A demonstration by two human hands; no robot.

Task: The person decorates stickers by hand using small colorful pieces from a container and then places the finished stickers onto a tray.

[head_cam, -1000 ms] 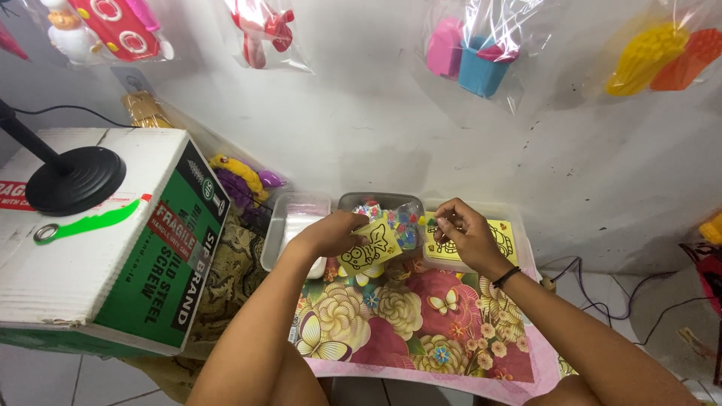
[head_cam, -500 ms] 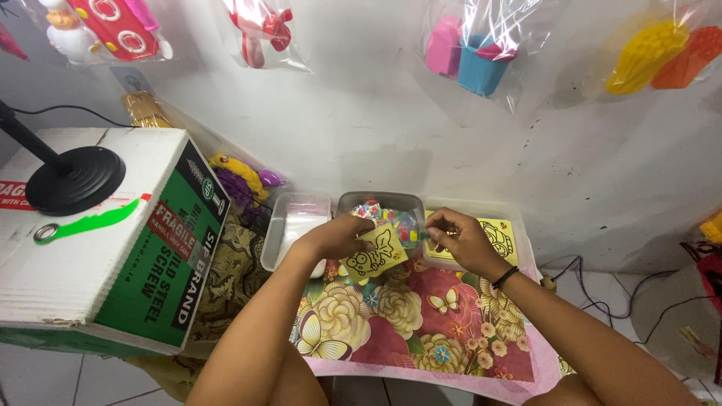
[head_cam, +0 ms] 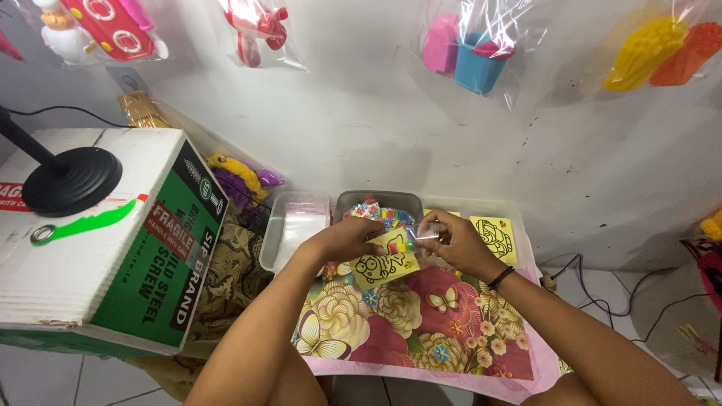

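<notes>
My left hand (head_cam: 347, 237) holds a small yellow card with a cartoon drawing (head_cam: 385, 260) above a flowered cloth (head_cam: 421, 316). My right hand (head_cam: 453, 242) is right beside it, fingers pinched on a small clear plastic piece (head_cam: 427, 234) at the card's upper right corner. Behind both hands stands a clear tray of small colourful pieces (head_cam: 380, 212). More yellow cards (head_cam: 495, 237) lie in a tray to the right.
A clear lidded tub (head_cam: 292, 227) sits left of the trays. A big cardboard box (head_cam: 98, 248) with a black lamp base (head_cam: 69, 180) stands at left. Bagged plastic toys (head_cam: 470, 51) hang on the white wall. Cables (head_cam: 602, 293) lie on the floor at right.
My right hand has moved left from the cards' tray to meet the left hand at the yellow card. The card has dropped slightly toward the cloth.
</notes>
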